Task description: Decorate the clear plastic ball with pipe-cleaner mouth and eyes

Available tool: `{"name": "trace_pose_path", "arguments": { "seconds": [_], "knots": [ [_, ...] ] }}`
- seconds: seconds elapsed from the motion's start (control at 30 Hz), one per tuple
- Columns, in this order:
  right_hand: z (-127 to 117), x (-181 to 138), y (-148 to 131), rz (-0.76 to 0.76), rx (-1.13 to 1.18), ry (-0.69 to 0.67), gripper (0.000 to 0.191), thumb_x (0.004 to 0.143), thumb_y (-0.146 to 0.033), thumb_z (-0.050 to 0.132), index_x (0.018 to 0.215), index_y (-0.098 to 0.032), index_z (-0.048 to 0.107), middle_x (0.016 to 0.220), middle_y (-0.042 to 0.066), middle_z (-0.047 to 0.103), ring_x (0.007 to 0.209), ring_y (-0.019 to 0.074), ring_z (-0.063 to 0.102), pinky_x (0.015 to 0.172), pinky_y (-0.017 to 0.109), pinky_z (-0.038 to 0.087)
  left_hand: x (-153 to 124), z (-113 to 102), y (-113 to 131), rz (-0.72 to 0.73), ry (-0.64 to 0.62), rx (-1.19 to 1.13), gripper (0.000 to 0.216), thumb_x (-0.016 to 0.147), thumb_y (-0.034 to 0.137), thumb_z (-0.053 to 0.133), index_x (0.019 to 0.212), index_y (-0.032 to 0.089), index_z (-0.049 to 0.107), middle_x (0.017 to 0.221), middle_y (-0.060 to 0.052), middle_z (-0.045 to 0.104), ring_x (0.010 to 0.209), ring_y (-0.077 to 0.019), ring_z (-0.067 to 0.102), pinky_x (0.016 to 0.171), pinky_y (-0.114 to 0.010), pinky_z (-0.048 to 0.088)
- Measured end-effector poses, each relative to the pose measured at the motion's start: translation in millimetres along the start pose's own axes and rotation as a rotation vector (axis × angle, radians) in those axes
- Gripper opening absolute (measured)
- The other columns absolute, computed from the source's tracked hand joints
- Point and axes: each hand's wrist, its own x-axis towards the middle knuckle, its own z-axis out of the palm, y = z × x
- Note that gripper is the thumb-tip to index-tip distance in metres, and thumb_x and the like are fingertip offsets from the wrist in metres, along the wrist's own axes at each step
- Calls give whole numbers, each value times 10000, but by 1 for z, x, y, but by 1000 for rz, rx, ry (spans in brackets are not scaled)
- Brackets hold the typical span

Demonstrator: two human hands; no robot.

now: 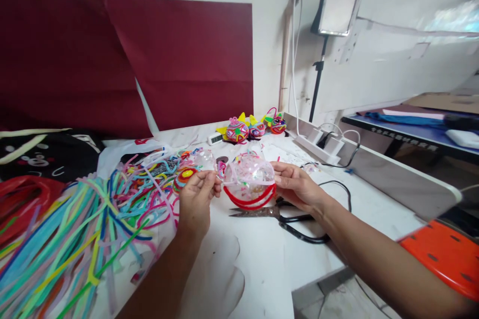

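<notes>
I hold a clear plastic ball (250, 174) with pink specks inside, ringed below by red pipe cleaners (250, 200), above the white table (262, 254). My left hand (197, 194) pinches its left side, fingers closed near a small pink piece. My right hand (295, 184) grips its right side, fingers closed. Black-handled scissors (277, 215) lie on the table just under the ball.
A big heap of coloured pipe cleaners (75, 239) covers the table's left. Three finished colourful fish-like toys (254, 128) stand at the back by a small white clock (215, 138). A power strip (318, 147) with cables, a lamp on a stand (335, 5) and an orange stool (445, 254) are at right.
</notes>
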Motion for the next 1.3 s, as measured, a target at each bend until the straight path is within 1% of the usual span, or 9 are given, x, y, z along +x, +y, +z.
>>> {"name": "trace_pose_path", "arguments": {
  "seconds": [0.07,0.27,0.37,0.53,0.7,0.83,0.97,1.1,1.3],
  "knots": [
    [-1,0,-1,4,-8,1,367,690,-268,824,1023,-154,721,1006,104,751,990,235,695,932,368,507,0,0,1,7,-10,14,316,604,341,843,786,135,688,654,5,643,535,-78,537,505,-196,418],
    [-5,0,-3,9,-28,-14,372,681,-271,832,1014,-156,712,1008,108,747,991,243,695,948,399,492,1,-4,-2,3,-46,68,260,566,262,864,710,124,697,532,18,609,496,-72,507,517,-194,399],
    [-7,0,-4,-3,-38,-6,379,656,-265,846,993,-156,711,988,103,751,981,241,696,955,404,487,0,-4,-1,-16,-73,72,253,577,268,857,701,127,688,539,20,607,500,-75,506,521,-199,396],
    [-10,2,-3,-14,-42,-31,387,660,-269,843,1005,-159,706,999,100,748,1001,234,687,955,389,484,-2,-1,1,-69,-116,52,240,592,269,835,681,127,664,568,14,600,524,-81,513,550,-210,410],
    [-12,3,-2,-6,-39,-23,424,639,-277,855,1015,-165,694,1035,93,741,990,230,686,952,393,485,0,-2,-1,-93,-99,23,197,596,238,788,639,132,627,541,30,548,527,-74,474,543,-200,392],
    [-11,3,-3,-11,-39,-47,412,645,-280,854,1005,-161,693,1018,92,742,1006,224,682,947,369,483,2,-3,-1,-91,-93,1,161,594,192,726,580,143,574,535,41,507,529,-67,450,525,-189,362],
    [-11,3,-4,-12,-35,-57,422,639,-284,860,1004,-159,691,997,89,746,992,217,686,892,331,502,1,-1,1,-91,-106,-9,156,595,164,689,546,147,542,536,38,488,529,-69,443,525,-197,355],
    [-12,4,-3,3,-39,-52,454,626,-301,867,1017,-160,683,992,87,748,978,215,689,866,321,509,1,-1,1,-85,-117,-22,153,605,162,685,555,150,540,545,33,492,535,-75,449,532,-206,368],
    [-12,3,-4,-7,-37,-58,440,638,-297,863,1014,-158,682,960,78,748,950,206,695,886,328,502,2,-1,-2,-73,-121,-53,146,628,147,655,571,159,522,562,44,465,541,-74,449,523,-199,367]
  ]
}}
